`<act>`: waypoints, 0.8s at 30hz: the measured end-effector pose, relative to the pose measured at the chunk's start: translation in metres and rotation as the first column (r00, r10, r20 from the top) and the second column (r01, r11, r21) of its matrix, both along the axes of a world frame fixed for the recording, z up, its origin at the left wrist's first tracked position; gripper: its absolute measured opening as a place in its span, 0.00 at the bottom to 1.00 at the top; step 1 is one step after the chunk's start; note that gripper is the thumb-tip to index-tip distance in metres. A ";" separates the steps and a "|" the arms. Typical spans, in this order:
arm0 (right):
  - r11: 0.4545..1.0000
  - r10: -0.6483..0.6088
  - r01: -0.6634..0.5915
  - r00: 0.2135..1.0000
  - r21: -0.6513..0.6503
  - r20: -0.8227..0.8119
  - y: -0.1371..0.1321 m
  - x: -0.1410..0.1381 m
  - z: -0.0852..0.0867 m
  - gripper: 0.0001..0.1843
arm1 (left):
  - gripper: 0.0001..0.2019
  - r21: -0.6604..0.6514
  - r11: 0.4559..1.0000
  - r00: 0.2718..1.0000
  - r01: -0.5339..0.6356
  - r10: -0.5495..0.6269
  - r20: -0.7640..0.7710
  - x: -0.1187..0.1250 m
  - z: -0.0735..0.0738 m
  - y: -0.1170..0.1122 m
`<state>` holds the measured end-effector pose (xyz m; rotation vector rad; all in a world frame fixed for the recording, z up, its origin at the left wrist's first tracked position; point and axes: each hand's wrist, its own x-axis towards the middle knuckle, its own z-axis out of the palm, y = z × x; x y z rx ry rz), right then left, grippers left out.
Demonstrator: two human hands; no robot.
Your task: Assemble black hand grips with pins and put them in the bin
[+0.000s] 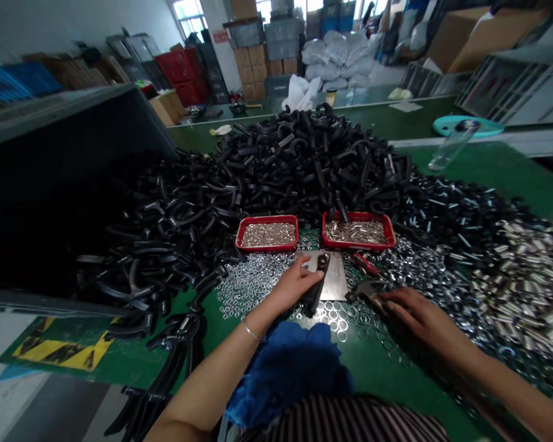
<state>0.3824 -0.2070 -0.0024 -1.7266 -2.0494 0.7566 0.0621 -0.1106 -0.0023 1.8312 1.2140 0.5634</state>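
Observation:
My left hand (299,277) is closed on a black curved plastic part (321,279), its thumb and fingers at the part's sides. That part lies partly on a flat metal plate (337,276) and reaches past its near edge. My right hand (412,312) is closed around the handle of a hammer (373,290), whose head rests near the plate's right corner. The underside of this grip is hidden. Just beyond the hammer is a red-handled tool (365,264). Small metal rings (334,318) are scattered in front of the plate.
Two red trays (267,247) (391,236) of small metal pins stand behind the plate. A large heap of black parts (304,153) rises beyond. Nuts (249,282) lie left, metal sleeves (525,282) right. A dark bin (74,184) tips open at left; blue cloth (295,368) lies nearest me.

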 end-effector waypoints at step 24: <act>0.988 -0.141 0.147 0.711 -0.050 -0.689 0.082 -0.089 0.019 0.17 | 0.21 0.323 0.945 0.974 -0.053 0.120 -0.191 0.009 -0.021 -0.026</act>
